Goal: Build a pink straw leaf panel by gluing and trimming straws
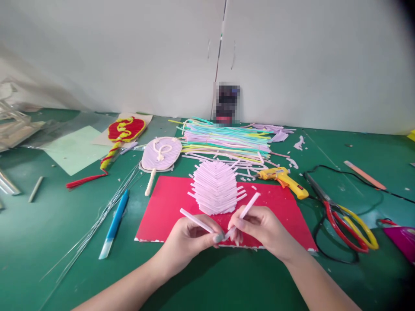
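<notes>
Between my hands is a pale pink pipe cleaner strip [196, 219], bent into a V over the near edge of a red board [162, 207]. My left hand [188, 237] pinches it near the bend, and one end sticks up to the left. My right hand [261, 224] grips the other side, whose end [251, 204] points up to the right. Fingertips partly hide the bend. Just beyond my hands, an oval leaf shape [215, 188] of pink strips in a herringbone pattern lies on the board, with loose ends jutting from its sides.
Behind the board lies a bundle of coloured pipe cleaners [223, 138]. A yellow glue gun [285, 179] and scissors [340, 222] lie right. On the left are a pink fan [162, 153], a red fan [126, 129], thin wires [103, 209] and a blue cutter [115, 222].
</notes>
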Available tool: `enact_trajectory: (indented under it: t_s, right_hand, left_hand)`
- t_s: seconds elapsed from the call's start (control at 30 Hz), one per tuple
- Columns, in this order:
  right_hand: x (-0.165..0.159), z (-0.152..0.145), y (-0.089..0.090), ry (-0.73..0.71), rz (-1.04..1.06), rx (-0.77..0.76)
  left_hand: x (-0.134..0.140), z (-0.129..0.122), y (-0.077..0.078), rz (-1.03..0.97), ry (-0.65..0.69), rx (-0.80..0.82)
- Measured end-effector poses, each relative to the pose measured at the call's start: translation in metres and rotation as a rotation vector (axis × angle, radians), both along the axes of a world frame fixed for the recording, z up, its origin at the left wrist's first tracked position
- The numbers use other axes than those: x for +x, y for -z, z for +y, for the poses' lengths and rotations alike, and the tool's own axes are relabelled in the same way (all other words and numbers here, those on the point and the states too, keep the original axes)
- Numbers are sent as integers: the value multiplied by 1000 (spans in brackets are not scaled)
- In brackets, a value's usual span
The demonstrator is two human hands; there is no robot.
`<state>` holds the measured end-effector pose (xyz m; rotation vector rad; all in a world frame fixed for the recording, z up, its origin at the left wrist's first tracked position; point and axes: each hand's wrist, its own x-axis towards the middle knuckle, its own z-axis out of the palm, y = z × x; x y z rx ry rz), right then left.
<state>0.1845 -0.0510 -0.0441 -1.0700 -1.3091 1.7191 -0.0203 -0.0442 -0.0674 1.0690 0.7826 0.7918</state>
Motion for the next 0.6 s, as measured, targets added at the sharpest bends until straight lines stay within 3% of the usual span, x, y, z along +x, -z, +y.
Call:
enact_trajectory:
  t_s: [0.23, 0.6]
  right_hand:
    - [6, 2, -2, -14, 48, -31]
    - [0, 1, 4, -8, 55, -40]
  left_hand:
    - [-1, -1, -7, 5, 2, -44]
    - [1, 0, -3, 25, -16, -24]
